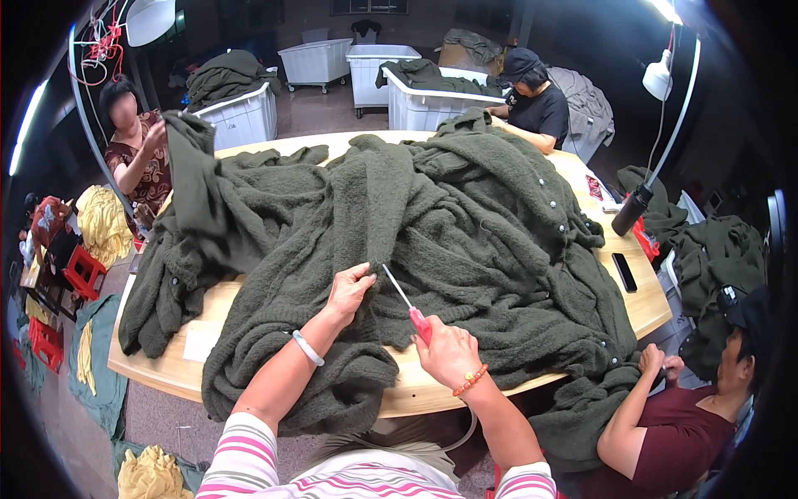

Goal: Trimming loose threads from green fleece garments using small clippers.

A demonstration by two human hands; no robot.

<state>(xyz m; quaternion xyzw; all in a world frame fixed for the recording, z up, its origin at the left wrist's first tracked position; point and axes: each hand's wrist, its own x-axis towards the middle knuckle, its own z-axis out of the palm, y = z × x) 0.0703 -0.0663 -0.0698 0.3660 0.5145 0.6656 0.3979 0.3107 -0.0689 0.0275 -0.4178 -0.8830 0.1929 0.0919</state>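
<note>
A heap of dark green knitted garments (465, 224) lies across the pale wooden table (420, 395) in front of me. My left hand (351, 293) is closed in a pinch on the edge of a garment (366, 200) near the middle of the heap. In my right hand (449, 353) is a slim metal-shafted tool (404, 291) with a red handle, its tip pointing up and left, close to my left fingertips. I cannot tell whether the tip touches the fabric. Small pale buttons show on the garments to the right.
Three people work around the table; the one at left lifts a green garment (195, 175). White wheeled bins (241, 121) stand beyond. On the right side lie a black phone (624, 272) and a dark cylinder (632, 209) at a lamp pole. Red stools (83, 270) stand at left.
</note>
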